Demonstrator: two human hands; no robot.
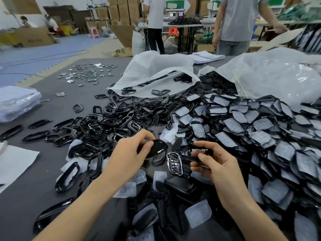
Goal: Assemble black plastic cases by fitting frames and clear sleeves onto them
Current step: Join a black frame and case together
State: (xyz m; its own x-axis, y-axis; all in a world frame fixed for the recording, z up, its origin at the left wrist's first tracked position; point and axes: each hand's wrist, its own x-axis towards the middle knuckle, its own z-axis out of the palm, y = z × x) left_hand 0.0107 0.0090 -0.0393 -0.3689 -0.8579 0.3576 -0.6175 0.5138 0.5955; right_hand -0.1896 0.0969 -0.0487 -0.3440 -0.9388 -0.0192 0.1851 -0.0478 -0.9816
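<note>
Between our forearms, closest to us, loose clear sleeves and black parts lie scattered on the grey table. Just above them our left hand has its fingers curled round a rounded black case, held a little over the clutter. Our right hand pinches a small black piece between thumb and fingers; what exactly that piece is we cannot tell. The two hands are near each other, but the case and the piece do not touch. A chrome-edged frame lies on the table between them. We judge the risk to be in the mating: if we bring the piece to the case skewed, it may seat crooked, or slip from the pinch and vanish among the look-alike parts below. The glossy case could also slide in our grip. A heap of black frames spreads to the left, and a far larger heap of sleeved parts crowds the right, spilling from two plastic bags. These heaps leave us little bare surface to set anything down. Farther off lie small shiny bits and a stack of papers, and two people stand beyond.
</note>
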